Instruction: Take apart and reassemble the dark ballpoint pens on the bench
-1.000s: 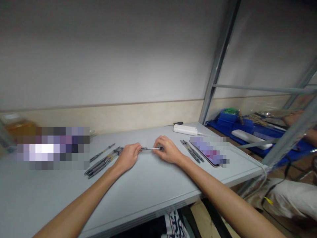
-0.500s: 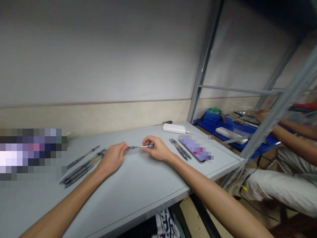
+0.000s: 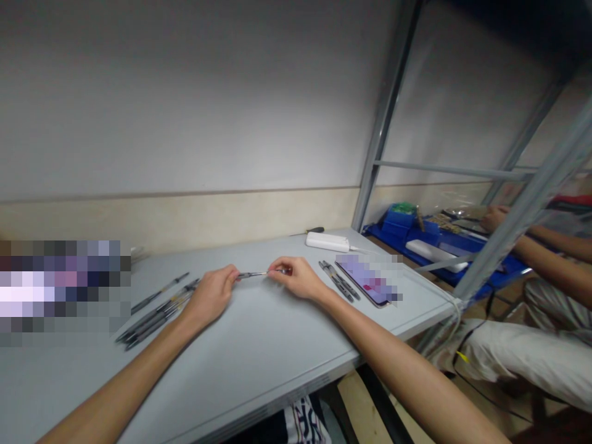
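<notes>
Over the middle of the table, my left hand [image 3: 217,290] is closed on one end of a slim grey pen [image 3: 252,274] that lies level between my hands. My right hand [image 3: 296,277] pinches the pen's thinner right end between thumb and fingertips. A short dark piece shows inside the right fingers; whether it is joined to the pen I cannot tell. Beside my left forearm is a bundle of several grey pens [image 3: 150,320], and a single pen [image 3: 160,293] lies just behind it. More dark pens [image 3: 340,282] rest to the right of my right hand.
A phone [image 3: 365,280] with a blurred screen lies at the right, a white power strip [image 3: 327,241] and a screwdriver [image 3: 315,230] behind it. Past the metal frame post [image 3: 377,142], another person's hands [image 3: 494,219] work at a blue table. A pixelated area covers the left.
My right hand's fingers have drawn closer together at the pen's right end, with the hand slightly further right. My left hand keeps its hold. The view has shifted slightly.
</notes>
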`<state>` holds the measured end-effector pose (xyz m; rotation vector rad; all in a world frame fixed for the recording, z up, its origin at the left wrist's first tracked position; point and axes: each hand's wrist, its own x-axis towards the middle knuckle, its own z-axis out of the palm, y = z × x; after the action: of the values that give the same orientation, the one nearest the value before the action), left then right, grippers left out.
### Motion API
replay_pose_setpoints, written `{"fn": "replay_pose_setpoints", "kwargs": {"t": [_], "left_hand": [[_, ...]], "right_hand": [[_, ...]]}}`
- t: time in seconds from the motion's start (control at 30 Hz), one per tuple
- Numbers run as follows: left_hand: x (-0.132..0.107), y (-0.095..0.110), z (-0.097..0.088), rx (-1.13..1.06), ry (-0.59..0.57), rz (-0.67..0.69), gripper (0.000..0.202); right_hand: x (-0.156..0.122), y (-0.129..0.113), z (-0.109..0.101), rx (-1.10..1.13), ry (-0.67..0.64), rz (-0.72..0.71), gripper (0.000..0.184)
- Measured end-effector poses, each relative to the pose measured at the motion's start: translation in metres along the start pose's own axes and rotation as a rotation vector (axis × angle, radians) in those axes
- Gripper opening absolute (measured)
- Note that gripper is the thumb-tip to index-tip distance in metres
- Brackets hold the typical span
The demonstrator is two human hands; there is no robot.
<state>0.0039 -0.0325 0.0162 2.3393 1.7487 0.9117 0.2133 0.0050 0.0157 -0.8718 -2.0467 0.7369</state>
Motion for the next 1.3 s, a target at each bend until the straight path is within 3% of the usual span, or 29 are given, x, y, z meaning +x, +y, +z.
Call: {"fn": "replay_pose_setpoints", "kwargs": {"t": [0.17,0.37,0.43,0.63,0.87,1.3], "left_hand": [[0.002,-0.002,0.002,-0.136,-0.026,-0.086,0.039],[0.004,-0.011,0.005,-0.44,-0.173,-0.286,0.044],[0.004,-0.01,0.002,-0.473,-0.149,-0.289,0.043],[0.004,-0.003,-0.006,-0.343,-0.008,-0.153,0.036],[0.006,-0.009,-0.012,-0.221,0.116,-0.139,0.033],[0.004,-0.007,-0.013,-0.144,0.122,-0.129,0.031]], "right_hand": [[0.001,-0.001,-0.003,0.016,0.085,-0.072,0.014],[0.002,0.001,-0.006,0.017,0.185,-0.128,0.008],[0.003,0.001,-0.007,0.035,0.192,-0.111,0.01],[0.005,0.003,-0.014,0.137,0.265,-0.003,0.019],[0.011,0.005,-0.025,0.29,0.381,0.063,0.02],[0.008,0.005,-0.021,0.247,0.3,0.117,0.026]]}}
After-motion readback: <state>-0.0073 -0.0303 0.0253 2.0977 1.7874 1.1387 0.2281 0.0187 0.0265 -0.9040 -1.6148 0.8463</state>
